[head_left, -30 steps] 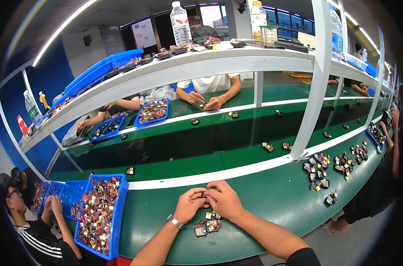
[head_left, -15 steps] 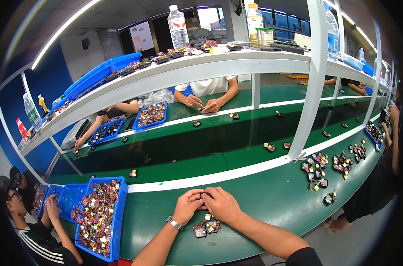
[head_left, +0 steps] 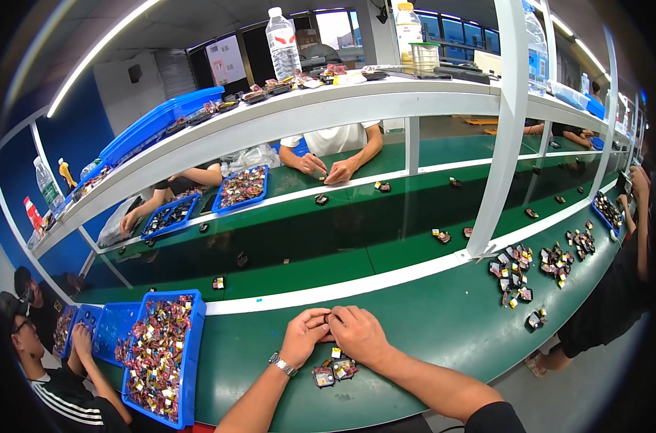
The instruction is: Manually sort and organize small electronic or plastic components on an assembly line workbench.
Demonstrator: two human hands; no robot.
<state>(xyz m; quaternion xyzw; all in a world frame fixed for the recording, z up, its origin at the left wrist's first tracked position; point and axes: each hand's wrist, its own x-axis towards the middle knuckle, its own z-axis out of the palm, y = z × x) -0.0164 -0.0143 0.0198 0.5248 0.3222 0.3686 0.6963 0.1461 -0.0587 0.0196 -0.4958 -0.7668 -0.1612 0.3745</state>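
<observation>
A small dark part (head_left: 328,318) sits between the person's hands, above the green tabletop (head_left: 255,364) — mostly hidden by the fingers. The left hand (head_left: 305,337) and the right hand (head_left: 358,335) meet there, their bent fingers closed on it. Just below the hands lies a little group of black-and-red pieces (head_left: 334,371). A metal-banded watch (head_left: 282,364) circles the left wrist. Farther left stands a blue tray (head_left: 191,361) heaped with similar pieces; well to the right, more lie in loose clusters (head_left: 512,273).

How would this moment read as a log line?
left hand: holding small part, mostly hidden | right hand: holding same part | nearby: loose parts on green table | left side: filled blue tray
</observation>
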